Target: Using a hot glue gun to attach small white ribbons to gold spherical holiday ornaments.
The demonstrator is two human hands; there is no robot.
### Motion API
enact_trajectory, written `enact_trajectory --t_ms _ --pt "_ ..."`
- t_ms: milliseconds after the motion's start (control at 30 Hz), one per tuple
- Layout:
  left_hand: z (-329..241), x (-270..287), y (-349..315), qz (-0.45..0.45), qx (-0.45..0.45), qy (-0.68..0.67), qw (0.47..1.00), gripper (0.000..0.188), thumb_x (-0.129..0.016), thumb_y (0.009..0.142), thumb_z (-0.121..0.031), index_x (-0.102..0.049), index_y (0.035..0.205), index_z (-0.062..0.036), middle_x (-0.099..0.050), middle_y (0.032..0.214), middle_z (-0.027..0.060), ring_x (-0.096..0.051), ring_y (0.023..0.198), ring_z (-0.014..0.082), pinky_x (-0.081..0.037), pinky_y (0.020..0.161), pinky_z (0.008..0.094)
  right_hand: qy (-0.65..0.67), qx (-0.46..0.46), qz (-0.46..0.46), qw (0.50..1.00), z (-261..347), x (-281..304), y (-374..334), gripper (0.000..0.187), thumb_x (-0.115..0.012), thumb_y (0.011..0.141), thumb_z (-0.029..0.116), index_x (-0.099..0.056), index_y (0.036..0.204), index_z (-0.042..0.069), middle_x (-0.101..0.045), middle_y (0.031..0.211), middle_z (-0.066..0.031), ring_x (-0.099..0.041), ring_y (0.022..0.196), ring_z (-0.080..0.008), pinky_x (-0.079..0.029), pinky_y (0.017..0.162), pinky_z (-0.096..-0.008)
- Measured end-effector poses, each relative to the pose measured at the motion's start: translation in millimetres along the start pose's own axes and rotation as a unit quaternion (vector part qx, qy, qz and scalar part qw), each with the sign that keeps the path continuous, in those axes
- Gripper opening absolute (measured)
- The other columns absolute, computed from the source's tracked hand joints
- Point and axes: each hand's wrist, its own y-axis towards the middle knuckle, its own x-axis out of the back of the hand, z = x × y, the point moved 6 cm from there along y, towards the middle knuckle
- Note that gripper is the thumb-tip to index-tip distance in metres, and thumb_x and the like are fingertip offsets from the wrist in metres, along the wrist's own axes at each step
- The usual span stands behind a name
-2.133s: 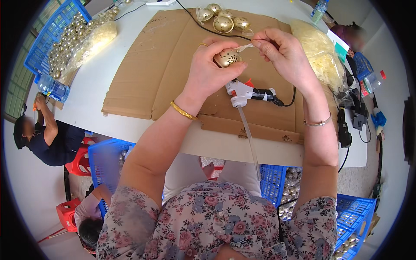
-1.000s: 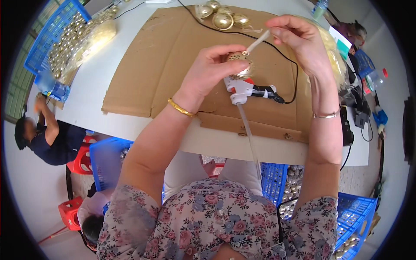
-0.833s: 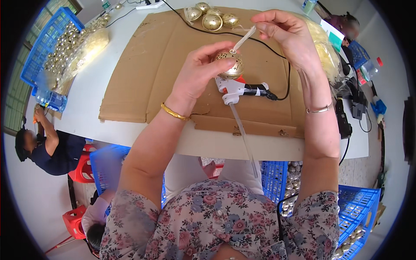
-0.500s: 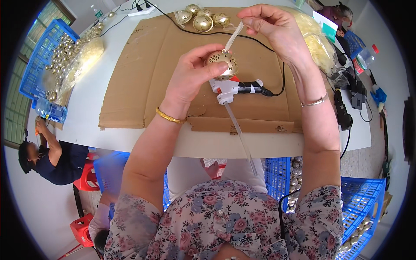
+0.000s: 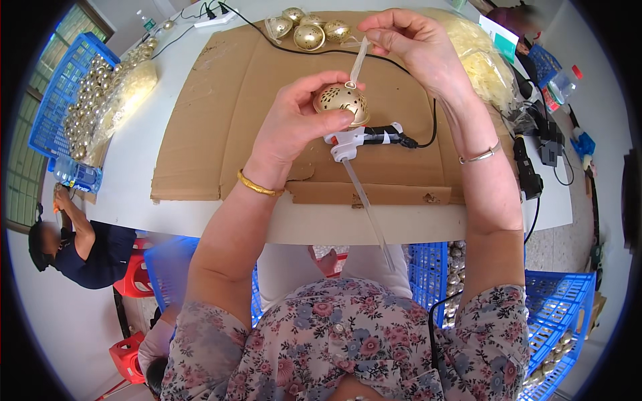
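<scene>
A gold ball ornament (image 5: 342,101) with small cut-out holes is gripped in my left hand (image 5: 294,113), thumb in front and fingers behind. From the ring at its top rises a pale ribbon loop (image 5: 359,61). My right hand (image 5: 418,47) pinches the upper end of that ribbon and holds it taut, up and to the right. Beneath the ornament a white hot glue gun (image 5: 348,142) with a black-taped handle lies on the cardboard sheet (image 5: 227,120), a clear glue stick (image 5: 368,212) jutting out toward me past the table edge.
Several finished gold ornaments (image 5: 309,37) sit at the cardboard's far edge, by a black cable (image 5: 267,37). At left a blue basket (image 5: 43,110) spills many small balls (image 5: 97,93). A bag of pale ribbons (image 5: 481,70) lies at right. Another person (image 5: 87,240) sits at far left.
The ornament has tipped slightly in my left hand, showing its top dome more. My right hand has shifted a little left, the ribbon still pinched. The glue gun stays put.
</scene>
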Motion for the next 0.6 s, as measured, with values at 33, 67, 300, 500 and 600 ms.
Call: enact_trajectory --t_ms 33,67,300,500,600 --pt "-0.9 -0.3 -0.1 0.0 -0.001 0.0 1.0 0.047 -0.068 0.071 -0.003 -0.049 0.113 0.0038 -0.059 0.106 0.0115 -0.058 0.09 0.0149 -0.05 0.078 0.0267 0.0 0.0 0.0 1.0 -2.6 -0.4 0.6 0.015 -0.057 0.083 0.004 -0.06 0.097 0.0 -0.063 0.087 -0.0045 -0.057 0.078 -0.0096 -0.046 0.07 -0.0223" --pt "-0.7 -1.9 -0.3 0.009 0.01 -0.009 1.0 0.046 -0.067 0.071 -0.003 -0.049 0.113 0.0036 -0.059 0.106 0.0112 -0.058 0.089 0.0144 -0.05 0.077 0.026 -0.041 0.008 -0.001 0.999 -7.8 -1.6 1.4 0.015 -0.056 0.083 0.004 -0.062 0.097 0.001 -0.062 0.087 -0.0029 -0.056 0.075 -0.0081 -0.046 0.069 -0.0207" --pt "-4.2 -5.4 -2.7 -0.005 0.012 -0.028 1.0 0.052 -0.071 0.067 0.0 -0.049 0.114 0.0024 -0.057 0.105 0.0079 -0.057 0.09 0.0145 -0.05 0.078 0.0272 -0.064 -0.029 0.001 0.998 -31.8 -9.1 3.2 0.016 -0.055 0.084 0.004 -0.063 0.098 0.001 -0.062 0.086 -0.0016 -0.054 0.072 -0.0072 -0.046 0.067 -0.0196" --pt "-17.3 -8.5 1.3 -0.011 -0.144 0.07 0.987 0.054 -0.074 0.063 0.001 -0.053 0.113 0.0001 -0.056 0.106 0.0077 -0.055 0.097 0.0159 -0.05 0.08 0.0292 0.0 -0.047 0.011 0.999 -33.1 -15.2 -0.1 0.016 -0.054 0.084 0.004 -0.062 0.097 -0.002 -0.062 0.086 -0.004 -0.054 0.074 -0.0075 -0.047 0.069 -0.0214" --pt "-18.1 -8.8 -1.6 0.007 -0.153 0.033 0.988 0.054 -0.074 0.062 0.002 -0.054 0.112 -0.0003 -0.057 0.106 0.0083 -0.056 0.096 0.0164 -0.051 0.079 0.0294 0.035 -0.054 0.024 0.998 -30.5 -27.0 -3.0 0.014 -0.057 0.083 0.005 -0.064 0.095 0.0 -0.062 0.081 -0.0032 -0.055 0.071 -0.0066 -0.047 0.065 -0.0201"
